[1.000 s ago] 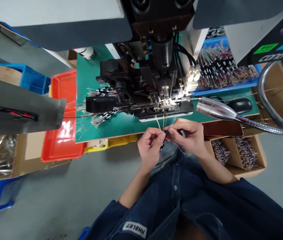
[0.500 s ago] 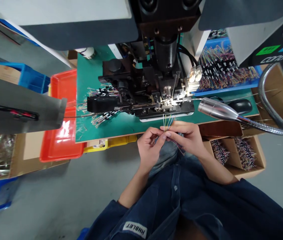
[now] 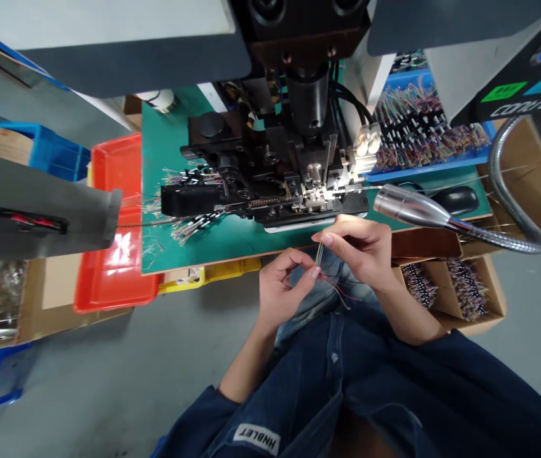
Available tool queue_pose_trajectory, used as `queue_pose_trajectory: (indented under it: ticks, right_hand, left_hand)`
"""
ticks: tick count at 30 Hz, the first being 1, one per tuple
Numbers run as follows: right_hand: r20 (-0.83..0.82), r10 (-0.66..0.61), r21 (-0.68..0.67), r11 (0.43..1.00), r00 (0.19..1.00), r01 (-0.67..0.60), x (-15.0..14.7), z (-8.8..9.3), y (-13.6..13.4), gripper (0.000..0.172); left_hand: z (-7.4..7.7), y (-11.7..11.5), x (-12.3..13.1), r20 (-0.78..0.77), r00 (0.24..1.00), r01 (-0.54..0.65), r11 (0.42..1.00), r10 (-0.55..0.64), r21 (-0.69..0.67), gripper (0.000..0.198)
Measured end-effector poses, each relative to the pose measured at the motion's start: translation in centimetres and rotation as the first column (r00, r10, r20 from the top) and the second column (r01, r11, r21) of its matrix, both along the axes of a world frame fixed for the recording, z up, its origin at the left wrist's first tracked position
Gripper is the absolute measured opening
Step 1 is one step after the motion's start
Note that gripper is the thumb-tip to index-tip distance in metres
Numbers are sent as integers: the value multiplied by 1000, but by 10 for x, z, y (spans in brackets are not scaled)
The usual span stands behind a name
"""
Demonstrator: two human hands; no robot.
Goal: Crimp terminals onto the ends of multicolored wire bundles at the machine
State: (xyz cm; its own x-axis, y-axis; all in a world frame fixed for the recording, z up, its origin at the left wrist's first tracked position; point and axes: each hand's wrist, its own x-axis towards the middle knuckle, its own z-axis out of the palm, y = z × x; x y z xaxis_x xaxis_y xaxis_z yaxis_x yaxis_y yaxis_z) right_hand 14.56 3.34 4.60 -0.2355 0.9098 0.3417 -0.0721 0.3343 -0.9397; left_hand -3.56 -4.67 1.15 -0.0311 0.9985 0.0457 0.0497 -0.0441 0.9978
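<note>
Between my two hands runs a small bundle of thin coloured wires (image 3: 319, 254), held in front of the bench edge. My left hand (image 3: 286, 280) pinches the bundle low, between thumb and fingertips; loose reddish and dark wire ends hang out below it to the right. Higher up, my right hand (image 3: 359, 247) is closed on the upper part of the same wires, and its fingers hide their tips. Just beyond my hands stands a black crimping machine (image 3: 270, 159), its lit metal die area (image 3: 317, 196) a short way above my right fingertips.
A flexible metal lamp (image 3: 411, 207) reaches in from the right. Finished wire bundles fill a blue tray (image 3: 423, 170) behind and a cardboard box (image 3: 497, 305) at right. Wires also lie on the green bench top (image 3: 237, 242). Red trays (image 3: 118, 280) stand at left.
My right hand has moved up and away from my left, with the wires now stretched between them. The fanned upper wire ends are gathered together. My left hand has dropped slightly.
</note>
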Motion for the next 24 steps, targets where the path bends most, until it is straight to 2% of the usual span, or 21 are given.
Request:
queue_pose_trajectory:
  ticks: [3,7,10,12,14,19,24]
  right_hand:
    - [15,42,-1,999,999,-42,-3,-1,-2,20]
    - [19,43,9,999,999,-43,-3,0,-2,17]
    - [-15,43,-38,998,999,-44,1,1,-1,18]
    - [-32,60,-138,988,998,-64,3,-1,-1,28]
    - [-53,74,-231,969,996,-84,2,-5,-2,31]
    - [-126,93,-279,952,988,-126,-8,-13,-2,19]
    - [-70,45,-290,955,997,-64,-15,-11,0,20]
  left_hand:
    - [1,5,-1,-57,998,24,997,-19,80,9]
    - [5,15,1,-69,997,-23,989,33,144,9]
    - [6,22,4,71,994,-87,990,80,111,16]
    - [4,25,7,196,975,-119,991,105,61,22]
    - [1,26,9,288,950,-129,992,120,11,23]
    - [-8,27,15,361,922,-145,989,140,-14,21]
    - [-13,31,21,380,902,-223,975,203,10,18]
